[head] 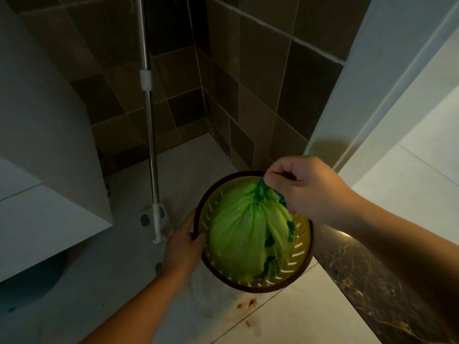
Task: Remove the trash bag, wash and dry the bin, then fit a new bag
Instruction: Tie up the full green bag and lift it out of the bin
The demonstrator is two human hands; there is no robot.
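Note:
A small round bin (301, 247) with a dark brown rim and a slotted yellow inner wall stands on the floor by a doorway. Inside it sits a full green trash bag (238, 232), its top gathered into a twisted neck. My right hand (308, 187) pinches that gathered neck above the bin's far right edge. My left hand (182, 244) grips the bin's left rim, thumb hooked over the edge.
A metal mop pole (149, 115) with a white base leans in the tiled corner to the left of the bin. A white cabinet (37, 150) juts out at left. A dark marble threshold (360, 281) runs at right, with brown stains (248, 305) on the floor.

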